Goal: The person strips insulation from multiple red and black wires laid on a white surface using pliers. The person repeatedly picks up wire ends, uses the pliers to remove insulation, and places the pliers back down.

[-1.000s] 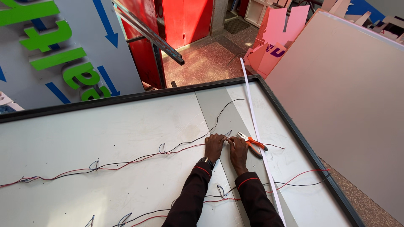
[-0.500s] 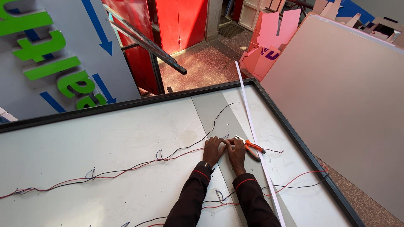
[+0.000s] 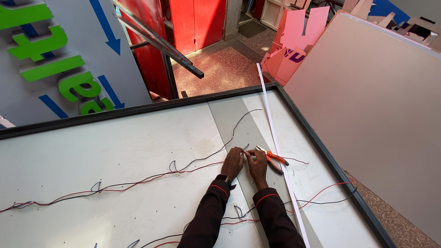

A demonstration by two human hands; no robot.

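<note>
My left hand (image 3: 233, 162) and my right hand (image 3: 257, 164) meet fingertip to fingertip on the white panel (image 3: 115, 151), pinching the ends of thin red and black wires (image 3: 197, 164) between them. The wires run leftward across the panel in loops. Orange-handled pliers (image 3: 274, 159) lie on the panel just right of my right hand, not touched. Both arms wear dark sleeves with red cuff stripes.
A long white strip (image 3: 277, 142) lies diagonally along the panel's right side. A dark frame (image 3: 317, 142) edges the panel. More wires (image 3: 321, 195) trail at lower right. A sign with green letters and blue arrows (image 3: 59, 59), red doors (image 3: 197, 23), pink cut-outs (image 3: 294, 41) and a leaning white board (image 3: 381, 105) surround it.
My hands stay together on the wire ends by the pliers. The view has shifted slightly, with the hands working the wires in place.
</note>
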